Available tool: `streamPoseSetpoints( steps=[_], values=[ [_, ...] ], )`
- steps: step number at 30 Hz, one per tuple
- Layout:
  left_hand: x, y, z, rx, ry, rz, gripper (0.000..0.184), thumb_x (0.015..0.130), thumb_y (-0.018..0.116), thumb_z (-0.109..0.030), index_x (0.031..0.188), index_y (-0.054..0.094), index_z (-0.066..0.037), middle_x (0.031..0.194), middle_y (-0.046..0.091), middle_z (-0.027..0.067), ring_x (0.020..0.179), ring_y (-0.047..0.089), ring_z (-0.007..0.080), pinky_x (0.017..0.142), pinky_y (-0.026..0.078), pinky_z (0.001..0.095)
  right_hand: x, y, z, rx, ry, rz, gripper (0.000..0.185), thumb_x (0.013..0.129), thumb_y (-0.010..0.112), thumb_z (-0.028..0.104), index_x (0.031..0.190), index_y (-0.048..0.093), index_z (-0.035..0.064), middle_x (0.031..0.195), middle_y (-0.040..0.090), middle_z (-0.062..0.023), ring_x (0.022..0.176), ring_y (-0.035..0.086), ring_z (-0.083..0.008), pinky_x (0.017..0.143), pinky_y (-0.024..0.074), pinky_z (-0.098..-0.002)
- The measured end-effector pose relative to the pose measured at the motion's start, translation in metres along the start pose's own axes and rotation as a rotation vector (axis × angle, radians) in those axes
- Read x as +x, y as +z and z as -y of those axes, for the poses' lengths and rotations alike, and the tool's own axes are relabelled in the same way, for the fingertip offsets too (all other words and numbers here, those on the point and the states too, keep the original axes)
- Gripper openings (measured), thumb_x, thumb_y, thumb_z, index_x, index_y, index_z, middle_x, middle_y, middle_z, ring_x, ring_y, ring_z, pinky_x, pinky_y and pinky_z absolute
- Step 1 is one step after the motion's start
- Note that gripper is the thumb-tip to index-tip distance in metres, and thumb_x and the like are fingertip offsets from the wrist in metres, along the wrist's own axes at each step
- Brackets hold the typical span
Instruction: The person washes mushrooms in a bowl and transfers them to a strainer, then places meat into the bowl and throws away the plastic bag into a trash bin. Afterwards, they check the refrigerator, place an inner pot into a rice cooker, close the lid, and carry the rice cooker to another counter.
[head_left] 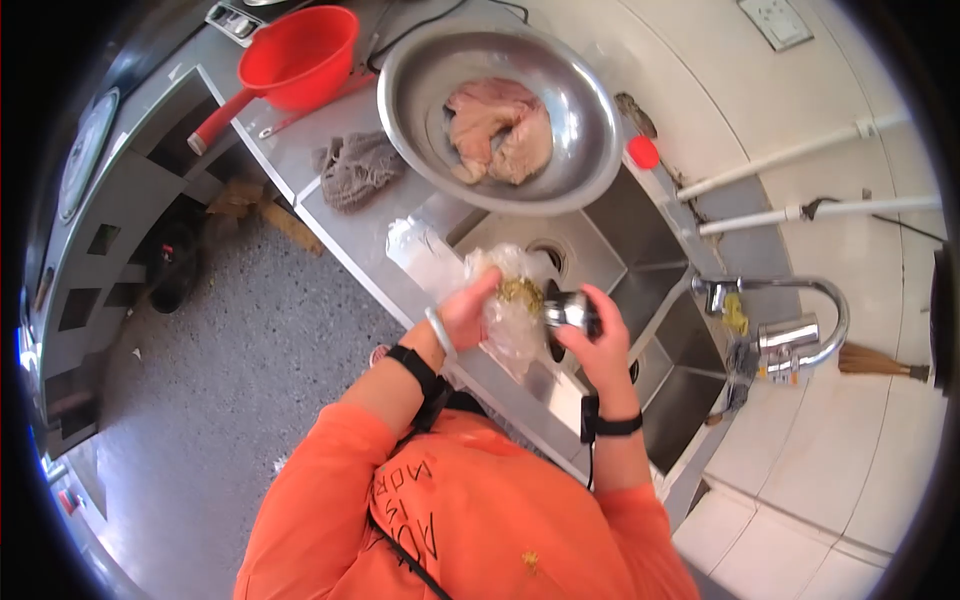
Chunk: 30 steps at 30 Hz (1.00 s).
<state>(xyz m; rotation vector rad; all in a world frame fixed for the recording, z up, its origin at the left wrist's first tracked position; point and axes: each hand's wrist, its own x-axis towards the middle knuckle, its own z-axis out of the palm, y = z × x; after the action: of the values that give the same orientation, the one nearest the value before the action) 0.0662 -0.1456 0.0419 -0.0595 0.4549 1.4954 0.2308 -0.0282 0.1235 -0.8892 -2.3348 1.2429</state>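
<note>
My left hand [468,312] is closed on a clear plastic bag [512,340], holding it over the front edge of the sink. Greenish-yellow bits [522,292] show at the bag's upper part. In my right hand [606,345] is a small shiny metal cup [568,311], tipped on its side against the bag. Whether anything is inside the cup is hidden. Beyond both hands, a large steel bowl [597,150] holds a pale pink piece of raw meat [528,155].
The steel sink [610,262] lies under my hands, with a curved faucet [838,310] on the right. A grey cloth [358,172] and a red handled basin [300,65] are on the counter at the left. A red cap [643,153] sits beside the bowl.
</note>
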Motion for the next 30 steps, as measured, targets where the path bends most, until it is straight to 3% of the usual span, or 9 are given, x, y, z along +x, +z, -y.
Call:
streamPoseSetpoints(
  steps=[2,6,9,12,17,22,25,27,30],
  values=[
    [-0.002,-0.005,0.007,-0.089,0.032,0.047,0.047,0.089,0.038,-0.039,0.124,0.039,-0.008,0.122,0.047,0.0078,0.110,0.047,0.0225,0.093,0.037,0.0401,0.001,-0.010,0.035,0.443,0.136,-0.150,0.058,0.065,0.068,0.017,0.117,0.046,0.0025,0.103,0.050,-0.0082,0.093,0.050,-0.0179,0.080,0.0431,-0.0298],
    [-0.006,-0.001,0.003,-0.140,-0.003,0.063,0.045,0.090,0.040,-0.035,0.125,0.037,-0.006,0.125,0.045,0.0091,0.113,0.045,0.0241,0.095,0.035,0.0410,0.000,-0.020,0.041,0.425,0.148,-0.197,0.052,0.069,0.060,0.018,0.117,0.045,0.0010,0.100,0.051,-0.0047,0.085,0.051,-0.0127,0.072,0.0443,-0.0247],
    [-0.010,-0.005,0.003,-0.135,0.010,0.094,0.046,0.089,0.041,-0.035,0.125,0.037,-0.006,0.126,0.044,0.0090,0.113,0.044,0.0238,0.097,0.034,0.0393,-0.007,-0.005,0.004,0.489,0.474,0.030,0.041,0.076,0.056,0.022,0.112,0.050,0.0024,0.096,0.054,-0.0012,0.082,0.052,-0.0108,0.066,0.0446,-0.0232],
    [-0.026,-0.006,-0.005,-0.121,0.045,0.058,0.048,0.089,0.040,-0.037,0.125,0.037,-0.006,0.126,0.043,0.0093,0.113,0.044,0.0242,0.097,0.032,0.0393,0.010,-0.012,-0.018,1.191,0.519,-0.422,0.039,0.081,0.053,0.033,0.110,0.050,0.0072,0.096,0.058,-0.0028,0.078,0.057,-0.0122,0.056,0.0451,-0.0226],
    [-0.063,-0.001,-0.032,-0.035,0.171,-0.047,0.051,0.088,0.039,-0.040,0.126,0.036,-0.006,0.126,0.043,0.0104,0.115,0.043,0.0248,0.098,0.030,0.0396,0.062,-0.028,-0.101,0.831,0.833,-0.172,0.035,0.081,0.043,0.053,0.084,0.056,0.0201,0.071,0.060,0.0045,0.058,0.054,-0.0113,0.042,0.0339,-0.0260],
    [-0.079,-0.007,-0.036,-0.171,0.356,-0.213,0.051,0.088,0.039,-0.039,0.126,0.036,-0.005,0.126,0.042,0.0120,0.115,0.042,0.0276,0.098,0.030,0.0415,0.100,0.001,-0.164,0.828,1.032,0.033,0.030,0.081,0.041,0.054,0.078,0.054,0.0261,0.059,0.056,0.0050,0.053,0.054,-0.0124,0.041,0.0323,-0.0254],
    [-0.079,-0.013,-0.029,-0.192,0.418,-0.245,0.050,0.089,0.039,-0.039,0.126,0.036,-0.005,0.125,0.044,0.0120,0.114,0.043,0.0286,0.097,0.031,0.0425,0.103,0.013,-0.183,0.921,1.012,0.151,0.037,0.081,0.041,0.053,0.080,0.055,0.0195,0.059,0.056,0.0009,0.052,0.055,-0.0157,0.042,0.0340,-0.0264],
    [-0.079,-0.011,-0.023,-0.193,0.458,-0.267,0.050,0.088,0.039,-0.038,0.125,0.036,-0.005,0.125,0.044,0.0120,0.114,0.043,0.0285,0.097,0.032,0.0425,0.092,0.021,-0.209,0.160,1.191,0.045,0.043,0.081,0.042,0.052,0.083,0.055,0.0110,0.057,0.055,-0.0047,0.048,0.055,-0.0200,0.039,0.0335,-0.0267],
    [-0.077,-0.008,-0.017,-0.191,0.500,-0.283,0.050,0.088,0.039,-0.039,0.125,0.036,-0.005,0.125,0.044,0.0121,0.114,0.043,0.0285,0.097,0.032,0.0425,0.082,0.025,-0.238,0.177,1.144,-0.052,0.043,0.079,0.049,0.044,0.086,0.055,0.0027,0.058,0.054,-0.0087,0.045,0.054,-0.0225,0.038,0.0351,-0.0276]
  ],
)
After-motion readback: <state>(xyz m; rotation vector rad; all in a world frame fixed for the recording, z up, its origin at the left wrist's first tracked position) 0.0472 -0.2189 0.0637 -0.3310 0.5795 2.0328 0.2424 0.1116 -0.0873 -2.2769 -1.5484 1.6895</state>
